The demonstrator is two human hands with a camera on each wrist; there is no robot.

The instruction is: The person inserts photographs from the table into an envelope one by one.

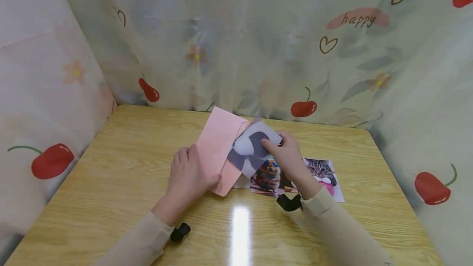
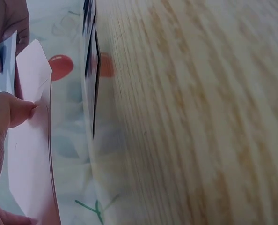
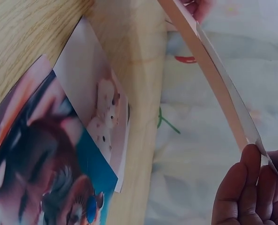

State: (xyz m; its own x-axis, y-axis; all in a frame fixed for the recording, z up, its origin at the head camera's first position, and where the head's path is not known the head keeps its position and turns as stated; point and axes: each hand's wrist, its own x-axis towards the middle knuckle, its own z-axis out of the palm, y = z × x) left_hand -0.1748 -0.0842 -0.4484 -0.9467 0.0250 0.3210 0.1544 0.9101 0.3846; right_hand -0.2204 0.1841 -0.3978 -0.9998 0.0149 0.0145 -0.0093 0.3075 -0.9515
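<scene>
My left hand (image 1: 186, 177) grips a pink envelope (image 1: 216, 143) by its lower left side, the thumb lying across the front face. The envelope is tilted above the table, its flap side facing right. My right hand (image 1: 292, 157) pinches a grey-and-white photo card (image 1: 245, 149) at its right corner, thumb in front and fingers behind. The card's left edge meets the envelope's opening and overlaps the flap area in the head view. From the right wrist view the card (image 3: 228, 77) appears edge-on against the envelope's peach inner side (image 3: 209, 70).
Several photo cards lie on the wooden table (image 1: 140, 155) below and right of the hands. One shows a furry animal in blue glasses (image 1: 269, 177), another a tabby cat (image 1: 319, 169), another small pale animals (image 3: 104, 108). A printed curtain (image 1: 240, 52) hangs behind the table.
</scene>
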